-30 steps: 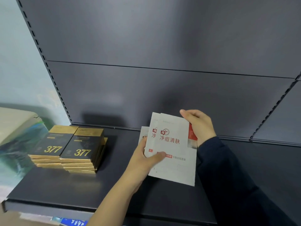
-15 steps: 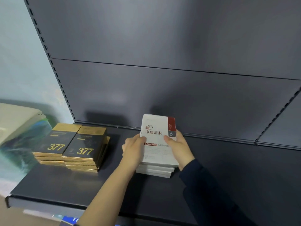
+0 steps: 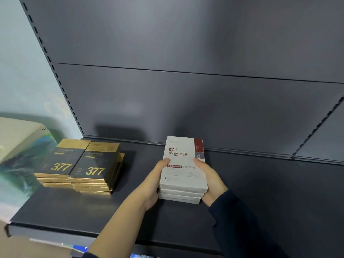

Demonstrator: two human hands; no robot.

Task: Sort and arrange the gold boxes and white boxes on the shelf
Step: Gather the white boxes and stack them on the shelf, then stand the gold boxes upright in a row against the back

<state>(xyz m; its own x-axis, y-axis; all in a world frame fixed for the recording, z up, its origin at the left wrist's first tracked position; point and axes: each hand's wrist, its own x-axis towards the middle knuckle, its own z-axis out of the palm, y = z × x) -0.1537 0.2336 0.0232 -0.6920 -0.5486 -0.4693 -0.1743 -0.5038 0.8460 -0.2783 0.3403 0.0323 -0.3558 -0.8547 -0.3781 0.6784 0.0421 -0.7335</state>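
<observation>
A stack of three white boxes with red print lies flat on the dark shelf, near the middle. My left hand grips the stack's left side and my right hand grips its right side, thumbs on the top box. To the left, two side-by-side stacks of black-and-gold boxes marked 377 rest on the same shelf, a gap apart from the white stack.
The shelf's dark back panel rises behind the boxes. A pale green-and-cream object sits beyond the shelf's left end. The shelf's front edge runs along the bottom left.
The white boxes went from held up, tilted and fanned in my hands to a squared flat stack set down on the shelf. Both hands now clasp its sides.
</observation>
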